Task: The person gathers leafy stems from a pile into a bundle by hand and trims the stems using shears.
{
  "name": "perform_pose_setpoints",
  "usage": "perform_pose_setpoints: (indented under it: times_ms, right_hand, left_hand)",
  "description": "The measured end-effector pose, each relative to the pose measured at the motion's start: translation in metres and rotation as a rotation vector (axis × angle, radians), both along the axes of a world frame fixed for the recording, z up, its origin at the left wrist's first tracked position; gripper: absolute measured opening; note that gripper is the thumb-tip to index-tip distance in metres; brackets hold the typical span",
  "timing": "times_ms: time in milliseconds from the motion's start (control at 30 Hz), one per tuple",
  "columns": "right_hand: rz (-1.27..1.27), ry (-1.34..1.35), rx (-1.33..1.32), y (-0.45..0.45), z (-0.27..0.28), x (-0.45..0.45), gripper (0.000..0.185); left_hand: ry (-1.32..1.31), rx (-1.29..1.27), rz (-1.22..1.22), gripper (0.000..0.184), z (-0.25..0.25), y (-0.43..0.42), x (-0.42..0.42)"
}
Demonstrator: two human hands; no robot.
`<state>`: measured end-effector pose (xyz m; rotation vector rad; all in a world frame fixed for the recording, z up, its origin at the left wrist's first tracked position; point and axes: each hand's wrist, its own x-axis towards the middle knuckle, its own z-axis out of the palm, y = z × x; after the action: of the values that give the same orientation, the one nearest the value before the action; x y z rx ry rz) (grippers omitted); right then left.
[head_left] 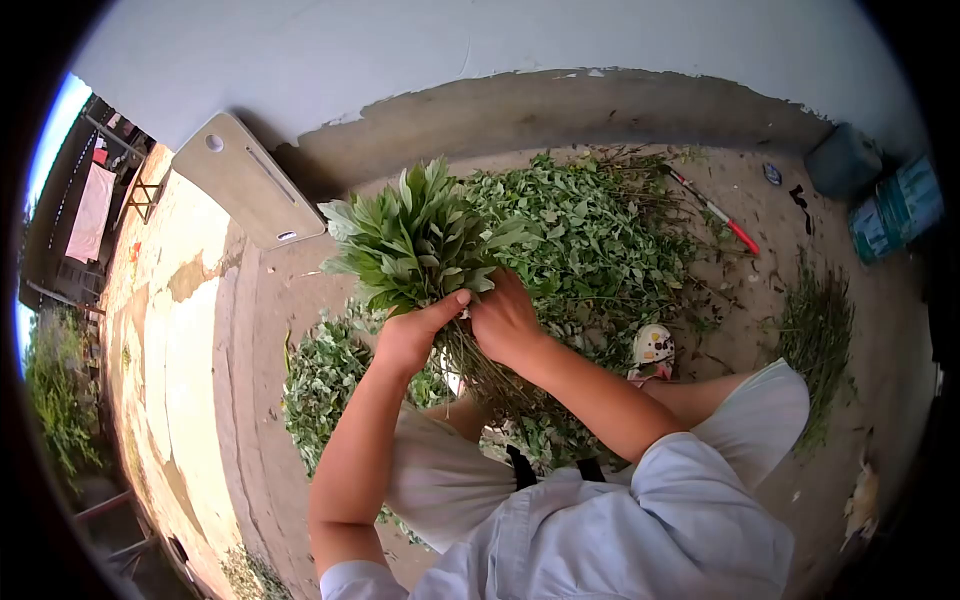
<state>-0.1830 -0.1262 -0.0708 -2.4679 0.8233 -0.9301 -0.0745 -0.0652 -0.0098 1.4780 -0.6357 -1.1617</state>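
Note:
A bunch of leafy green stems (425, 235) is held upright in front of me, its leaves fanned out at the top and its thin stalks hanging down toward my lap. My left hand (415, 332) is wrapped round the bunch just under the leaves, thumb across the front. On the other side my right hand (503, 318) closes on the same bunch, close against the left. Behind the bunch spreads a large heap of cut leafy stems (590, 230), and a smaller pile (328, 375) lies to the left. Most of the gripping fingers are hidden.
A wooden folding table (245, 180) leans against the wall at left. A red-handled tool (740, 232) lies right of the heap. Further right are a dark container (845, 163), a teal bucket (897, 212) and a bundle of thin stems (815, 340). A patterned clog (654, 347) shows by my leg.

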Motion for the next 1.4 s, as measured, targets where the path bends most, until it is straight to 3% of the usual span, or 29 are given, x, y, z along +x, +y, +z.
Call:
perform_pose_setpoints:
  times_ms: [33,100,200,300,333,467,533,567,633,667,700,767,800,833,867,900,967,1033,1133,1200,1233,1300,1333,1400]
  right_hand:
    - [-0.002,-0.001,0.000,-0.001,0.002,0.000,0.025]
    - [0.088,0.391,0.018,0.000,0.010,-0.004,0.026]
    - [0.068,0.210,-0.085,-0.007,-0.024,0.000,0.026]
    - [0.073,0.073,0.010,-0.017,-0.053,-0.006,0.021]
    - [0.063,0.077,-0.035,-0.020,-0.060,-0.010,0.013]
    - [0.065,0.159,0.032,-0.030,-0.096,-0.029,0.013]
    - [-0.080,0.423,0.414,-0.049,-0.126,-0.041,0.021]
    - [-0.083,0.417,0.410,-0.055,-0.130,-0.045,0.021]
    - [0.135,0.361,0.617,-0.045,-0.111,-0.064,0.040]
    - [0.280,0.247,0.604,-0.043,-0.118,-0.067,0.056]
    - [0.274,0.252,0.612,-0.046,-0.113,-0.073,0.056]
    - [0.409,-0.154,1.159,-0.064,-0.093,-0.088,0.059]
    - [0.258,-0.225,1.314,-0.074,-0.087,-0.096,0.057]
    - [0.126,-0.324,1.293,-0.086,-0.099,-0.104,0.049]
    - [0.164,-0.282,1.207,-0.100,-0.130,-0.110,0.048]
    - [0.202,-0.239,1.119,-0.103,-0.126,-0.109,0.047]
    - [0.244,-0.002,0.970,-0.089,-0.122,-0.112,0.054]
    - [0.319,0.167,0.858,-0.078,-0.120,-0.104,0.082]
    - [0.187,0.289,0.712,-0.054,-0.106,-0.088,0.085]
    - [0.061,-0.110,0.281,-0.037,-0.098,-0.076,0.075]
    - [0.059,-0.112,0.282,-0.033,-0.101,-0.067,0.075]
    - [0.035,0.072,0.373,-0.024,-0.123,-0.054,0.056]
    - [0.048,0.285,0.477,-0.032,-0.164,-0.049,0.037]
    - [-0.268,0.249,0.605,-0.057,-0.153,-0.060,0.028]
  left_hand:
    - [-0.159,0.070,-0.044,0.034,0.001,0.000,0.000]
    - [-0.261,-0.005,-0.018,0.031,-0.008,0.001,0.001]
    - [-0.094,-0.107,0.131,0.025,-0.014,0.004,0.004]
    - [-0.029,-0.124,0.232,0.027,-0.006,0.008,0.002]
    - [-0.031,-0.124,0.233,0.027,-0.008,0.009,0.003]
    - [0.034,-0.120,0.333,0.027,-0.004,0.016,0.015]
    - [0.124,-0.162,0.427,0.024,0.007,0.019,0.016]
    - [0.121,-0.167,0.422,0.024,0.005,0.016,0.023]
    - [0.149,-0.109,0.435,0.024,-0.004,0.016,0.036]
    - [0.168,-0.094,0.468,0.023,-0.003,0.014,0.038]
    - [0.154,-0.116,0.485,0.012,-0.007,0.011,0.040]
    - [0.171,-0.051,0.440,0.015,-0.013,0.016,0.048]
    - [0.172,-0.043,0.434,0.015,-0.016,0.018,0.052]
    - [0.175,-0.048,0.410,0.017,-0.017,0.020,0.056]
    - [0.179,-0.052,0.385,0.019,-0.019,0.022,0.059]
    - [0.181,-0.046,0.377,0.019,-0.020,0.023,0.063]
    - [0.286,-0.047,0.362,0.019,-0.023,0.023,0.067]
    - [0.304,-0.043,0.371,0.018,-0.021,0.023,0.066]
    - [0.364,-0.108,0.343,0.017,-0.023,0.024,0.071]
    - [0.380,-0.161,0.328,0.018,-0.018,0.030,0.068]
    - [0.401,-0.219,0.311,0.019,-0.015,0.031,0.067]
    - [0.208,-0.010,0.282,0.022,-0.038,0.027,0.076]
    - [0.186,-0.015,0.289,0.021,-0.034,0.026,0.069]
    - [0.195,-0.047,0.317,0.020,-0.022,0.025,0.066]
